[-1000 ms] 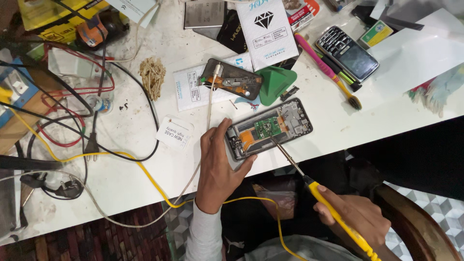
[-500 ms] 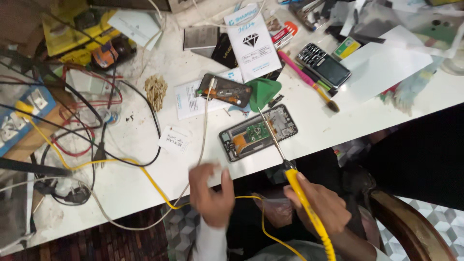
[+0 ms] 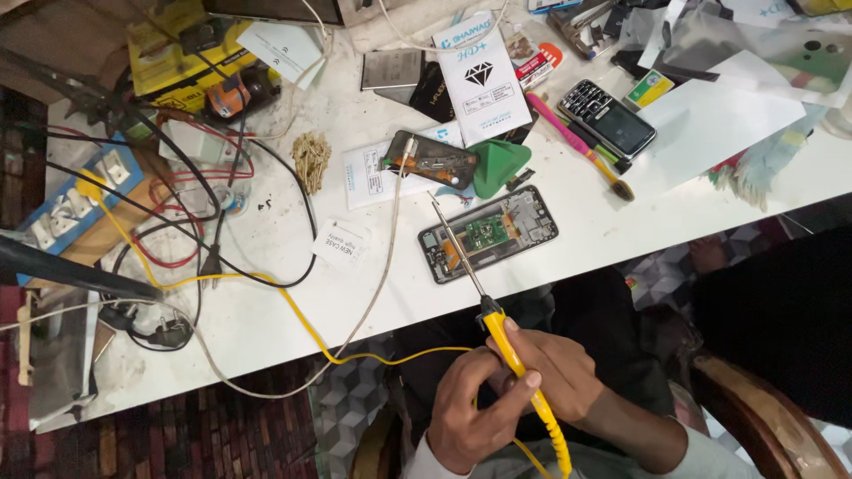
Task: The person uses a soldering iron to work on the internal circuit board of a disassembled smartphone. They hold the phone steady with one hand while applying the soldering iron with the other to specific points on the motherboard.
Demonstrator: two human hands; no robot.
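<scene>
- At the far left a blue power strip point(image 3: 75, 200) sits on the white table point(image 3: 266, 328), with a tangle of black and red cables point(image 3: 191, 226) spilling over the top beside it.
- A yellow cord point(image 3: 293, 310) runs from that strip across the table and off its near edge towards the hands.
- Near the middle lies a small white label card point(image 3: 341, 241), with a frayed tan wad point(image 3: 311, 160) further back.
- The left hand point(image 3: 475, 408) is below the table edge, its fingers curled and its thumb pressed against the yellow handle.
- The soldering iron point(image 3: 510, 355) is gripped by both hands; its thin metal tip reaches up over the table edge and crosses the opened phone.
- The opened phone point(image 3: 488, 234) lies flat near the table's front edge, circuit board showing, no hand touching it.
- Just behind it are another phone shell point(image 3: 430, 160), a green triangular pick point(image 3: 497, 167) and a white card packet point(image 3: 479, 75).
- The right hand point(image 3: 559, 377) wraps the handle from behind, fingers closed round it.
- Further right lie a pink toothbrush point(image 3: 577, 146) and a keypad phone point(image 3: 608, 118).
</scene>
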